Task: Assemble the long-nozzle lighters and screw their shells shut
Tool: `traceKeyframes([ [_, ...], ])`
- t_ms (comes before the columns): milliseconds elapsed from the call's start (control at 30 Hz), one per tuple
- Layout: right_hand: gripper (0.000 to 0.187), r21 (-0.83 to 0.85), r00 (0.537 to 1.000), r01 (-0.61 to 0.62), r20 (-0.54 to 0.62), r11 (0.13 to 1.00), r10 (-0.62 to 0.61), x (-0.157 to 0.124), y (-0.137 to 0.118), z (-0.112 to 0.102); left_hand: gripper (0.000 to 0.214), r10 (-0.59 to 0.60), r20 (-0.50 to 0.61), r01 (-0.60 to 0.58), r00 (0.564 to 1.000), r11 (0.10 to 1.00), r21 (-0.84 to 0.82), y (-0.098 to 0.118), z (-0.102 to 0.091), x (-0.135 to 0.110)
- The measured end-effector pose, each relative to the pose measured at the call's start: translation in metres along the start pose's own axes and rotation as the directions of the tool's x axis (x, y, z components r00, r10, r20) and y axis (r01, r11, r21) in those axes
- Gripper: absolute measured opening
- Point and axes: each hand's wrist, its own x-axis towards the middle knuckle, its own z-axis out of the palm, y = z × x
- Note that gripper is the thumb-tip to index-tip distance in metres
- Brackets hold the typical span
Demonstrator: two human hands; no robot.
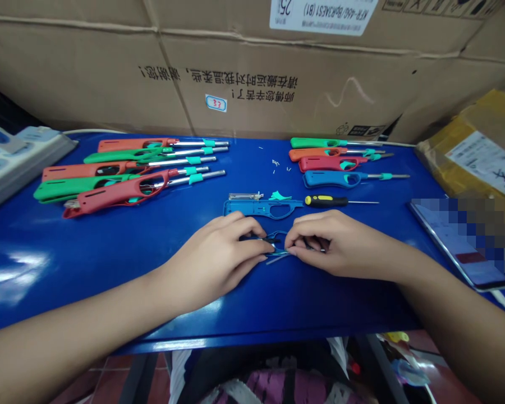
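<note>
Between my two hands lies a blue lighter shell half (281, 234), mostly covered by fingers. My left hand (227, 247) is closed on its left part, thumb and fingertips near a dark piece. The curled fingers of my right hand (336, 244) pinch at the shell's right part; any small part in them is hidden. Just beyond is another blue shell half (256, 209), lying flat. Behind that are a clear fuel tank (243, 196) and a teal trigger (280, 196). A screwdriver (326, 201) with a yellow and black handle rests beyond my right hand.
Several assembled long-necked lighters (122, 191) lie at the left, with more lighters (336, 179) at the right. Small white bits (275, 163) are scattered between. A power strip (21, 160), a phone (458, 247) and cardboard boxes (235, 56) border the blue table (88, 247).
</note>
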Motion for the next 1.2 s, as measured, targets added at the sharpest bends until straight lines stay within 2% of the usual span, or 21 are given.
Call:
traceKeyframes([
  [200,0.013,0.033,1.0,-0.001,0.019,0.999,0.0,0.0,0.002,-0.001,0.021,-0.011,0.007,0.011,1.0,1.0,-0.01,0.002,0.002,-0.001],
  [500,0.005,0.041,0.998,-0.019,0.058,0.999,0.017,-0.001,0.003,-0.004,0.024,-0.02,0.041,0.018,0.999,0.999,0.03,0.009,0.002,-0.002],
  [567,0.01,0.043,0.998,0.004,0.069,0.999,-0.007,-0.002,0.002,-0.004,0.025,-0.026,0.047,0.024,0.999,0.999,0.044,0.009,0.002,-0.003],
  [700,0.006,0.028,0.987,0.019,0.158,0.999,-0.023,-0.006,0.001,-0.005,0.025,-0.021,0.06,0.017,0.998,0.997,0.077,0.01,0.004,-0.002],
  [833,0.015,-0.008,0.976,0.025,0.219,1.0,-0.023,-0.013,-0.001,-0.012,0.031,0.0,0.074,-0.009,0.997,0.993,0.115,0.009,0.005,-0.002],
  [933,0.002,0.004,0.975,0.047,0.217,0.999,-0.047,-0.015,-0.002,-0.016,0.041,0.022,0.099,-0.036,0.995,0.989,0.141,0.009,0.005,-0.003],
  [1033,0.013,0.006,0.979,0.049,0.198,0.999,-0.049,-0.012,-0.002,-0.015,0.047,0.029,0.111,-0.045,0.993,0.989,0.143,0.008,0.005,-0.003],
  [1200,0.005,-0.027,0.994,0.001,0.108,1.0,0.002,-0.005,-0.002,-0.006,0.039,0.029,0.09,-0.04,0.996,0.993,0.114,0.007,0.006,-0.003],
])
